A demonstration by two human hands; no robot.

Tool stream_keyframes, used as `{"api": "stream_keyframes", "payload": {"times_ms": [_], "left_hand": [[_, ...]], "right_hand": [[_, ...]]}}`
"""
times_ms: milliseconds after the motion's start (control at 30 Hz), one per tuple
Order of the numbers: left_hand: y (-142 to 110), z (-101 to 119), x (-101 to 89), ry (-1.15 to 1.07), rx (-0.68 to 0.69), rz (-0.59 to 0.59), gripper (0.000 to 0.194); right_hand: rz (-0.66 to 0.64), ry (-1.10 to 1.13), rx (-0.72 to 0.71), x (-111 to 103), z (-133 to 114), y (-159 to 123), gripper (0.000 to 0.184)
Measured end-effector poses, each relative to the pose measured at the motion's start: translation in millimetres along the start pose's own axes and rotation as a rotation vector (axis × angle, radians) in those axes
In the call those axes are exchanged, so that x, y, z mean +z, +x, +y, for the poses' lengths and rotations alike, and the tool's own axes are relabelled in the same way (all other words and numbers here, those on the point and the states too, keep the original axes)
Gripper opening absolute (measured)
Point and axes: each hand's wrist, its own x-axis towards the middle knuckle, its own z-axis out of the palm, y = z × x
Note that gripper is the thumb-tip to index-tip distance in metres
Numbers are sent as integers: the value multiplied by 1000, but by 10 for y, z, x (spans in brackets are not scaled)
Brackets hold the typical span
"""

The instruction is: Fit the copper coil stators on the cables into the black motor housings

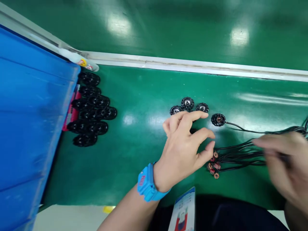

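My left hand (186, 141), with a blue band (149, 183) on its wrist, hovers over the middle of the green bench. Its fingers are curved and apart, with nothing between them. Small black round parts with silver centres (187, 103) lie just beyond its fingertips, some hidden beneath it. To their right, one black round part (218, 120) has a copper-coloured coil in it and a cable (245, 130) trailing right. My right hand (284, 157) is blurred over a bundle of black cables (240, 155); whether it grips any is unclear. Several small copper wound coils (216, 175) sit at the cables' ends.
On the left, several black cup-like parts (96, 114) stand clustered by a red rack (72, 110) and a large blue bin (31, 112). A white tube (83, 61) lies at the back left corner. A pale raised rail (154, 62) crosses the bench behind.
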Motion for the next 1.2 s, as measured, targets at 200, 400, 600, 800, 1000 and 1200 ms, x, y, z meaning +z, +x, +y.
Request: {"api": "stream_keyframes", "payload": {"times_ms": [200, 400, 600, 800, 1000, 1200], "left_hand": [[-36, 32, 5, -16, 8, -32, 16], [-52, 45, 16, -134, 56, -182, 24], [-69, 82, 59, -210, 22, -195, 20], [-59, 48, 16, -419, -46, -175, 14], [-103, 122, -29, -884, -144, -246, 37], [-151, 192, 59, -1370, -437, -400, 33]], "right_hand": [[-251, -95, -139, 346, 8, 20, 19], [-153, -47, -122, 372, -13, 25, 16], [2, 44, -99, 271, -79, 98, 21], [64, 69, -60, 219, -121, 92, 19], [123, 116, -52, 189, -144, 70, 22], [145, 131, -69, 179, -142, 90, 20]]}}
